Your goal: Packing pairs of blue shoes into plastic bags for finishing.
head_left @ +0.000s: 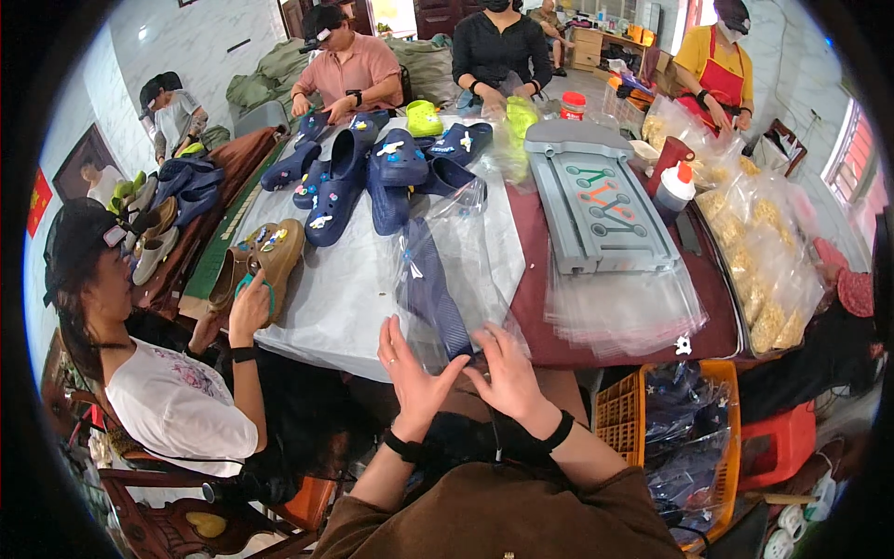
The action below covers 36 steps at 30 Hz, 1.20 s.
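A navy clog (428, 279) lies sole-up or on its side inside a clear plastic bag (480, 279) at the table's near edge. At the bag's left near corner, my left hand (414, 382) rests with fingers stretched and thumb spread. My right hand (512, 377) lies against the bag's other side, its fingers apart. Both thumbs point inward near the clog's lower end. Just beyond the bag is a pile of navy clogs (349, 186) with small charms on them.
A grey plastic board (605, 205) sits on stacked clear bags (624, 312) to the right. Beside it stand a white squeeze bottle (675, 191) and bags of yellowish pieces (754, 252). An orange crate (619, 419) holds bagged clogs. A co-worker at left holds a brown clog (279, 261).
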Available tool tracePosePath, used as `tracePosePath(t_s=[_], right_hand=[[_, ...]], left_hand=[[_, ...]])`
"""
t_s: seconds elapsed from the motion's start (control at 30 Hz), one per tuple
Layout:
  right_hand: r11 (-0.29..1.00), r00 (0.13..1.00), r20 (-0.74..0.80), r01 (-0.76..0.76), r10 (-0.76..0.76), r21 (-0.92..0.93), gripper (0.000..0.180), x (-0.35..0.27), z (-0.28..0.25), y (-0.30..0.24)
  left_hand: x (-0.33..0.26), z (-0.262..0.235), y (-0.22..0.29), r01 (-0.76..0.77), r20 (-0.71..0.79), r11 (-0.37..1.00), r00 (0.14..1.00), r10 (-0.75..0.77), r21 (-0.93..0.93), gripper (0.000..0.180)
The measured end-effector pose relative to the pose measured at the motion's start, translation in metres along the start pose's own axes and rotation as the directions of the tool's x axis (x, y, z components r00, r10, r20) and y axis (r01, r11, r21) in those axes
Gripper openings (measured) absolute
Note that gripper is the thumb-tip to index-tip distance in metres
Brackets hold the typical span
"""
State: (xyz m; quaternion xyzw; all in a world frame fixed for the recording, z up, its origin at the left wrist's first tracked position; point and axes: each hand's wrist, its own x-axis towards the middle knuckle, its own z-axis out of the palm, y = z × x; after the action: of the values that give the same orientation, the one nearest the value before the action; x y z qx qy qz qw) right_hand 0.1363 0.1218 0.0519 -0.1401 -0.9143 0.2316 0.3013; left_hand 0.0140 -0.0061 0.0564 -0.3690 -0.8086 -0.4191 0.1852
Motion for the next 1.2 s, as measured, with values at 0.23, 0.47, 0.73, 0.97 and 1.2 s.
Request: tracePosePath(t_s=[0.23,0.47,0.73,0.97,1.2], right_hand=[[0.973,0.972,-0.082,-0.225,0.220,-0.057,0.087,-0.024,0.001,0.043],[0.988,0.996,0.026,-0.090,0.087,0.130,0.057,-0.024,-0.024,0.045],[0.982,0.987,0.023,-0.163,0.162,0.099,0.047,-0.031,-0.021,0.049],[0.996,0.996,0.041,-0.085,0.084,0.036,0.043,-0.035,-0.016,0.054],[0.988,0.989,0.012,-0.144,0.144,0.047,0.036,-0.036,-0.013,0.054]], left_hand=[[0.006,0.026,-0.012,0.003,0.128,0.983,0.992,0.021,-0.183,0.100],[0.017,0.006,-0.011,-0.004,0.191,0.984,0.981,0.038,-0.177,0.098],[0.139,-0.001,-0.023,-0.017,0.028,0.929,0.999,0.029,-0.371,0.092],[0.268,0.070,-0.078,-0.059,0.110,0.982,0.993,0.040,0.179,0.109],[0.318,0.116,-0.098,-0.146,0.275,0.924,0.960,0.046,0.354,0.110]])
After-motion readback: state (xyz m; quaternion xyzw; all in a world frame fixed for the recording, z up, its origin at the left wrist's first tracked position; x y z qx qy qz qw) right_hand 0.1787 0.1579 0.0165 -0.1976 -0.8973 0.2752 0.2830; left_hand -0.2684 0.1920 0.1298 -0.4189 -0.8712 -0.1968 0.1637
